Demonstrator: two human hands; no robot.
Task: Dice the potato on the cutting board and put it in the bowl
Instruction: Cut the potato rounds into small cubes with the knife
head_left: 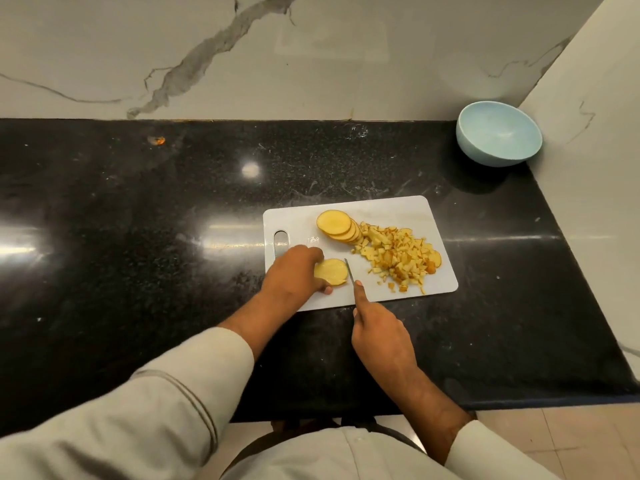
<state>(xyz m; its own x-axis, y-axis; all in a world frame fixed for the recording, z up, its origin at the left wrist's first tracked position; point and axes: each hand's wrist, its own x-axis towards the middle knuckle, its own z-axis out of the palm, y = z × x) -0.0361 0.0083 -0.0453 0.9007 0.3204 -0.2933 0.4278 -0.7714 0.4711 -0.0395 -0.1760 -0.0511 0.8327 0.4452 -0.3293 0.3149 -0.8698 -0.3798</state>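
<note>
The left hand (294,271) is pressing curled fingers down on a small stack of potato slices (331,271) at the near-left part of the cutting board (391,209). Just right of that hold, the knife (349,270) is standing blade-down — the right hand (379,332) is gripping its handle, forefinger lying along the spine. The blade is running front to back, so the coming cut likely starts at the stack's right edge. Farther right, diced pieces (398,256) are lying heaped, more slices (341,226) are waiting behind, and the bowl (498,135) is sitting well apart, empty.

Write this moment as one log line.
left hand: holds yellow potato slice | right hand: grips knife | pale blue bowl: empty
</note>
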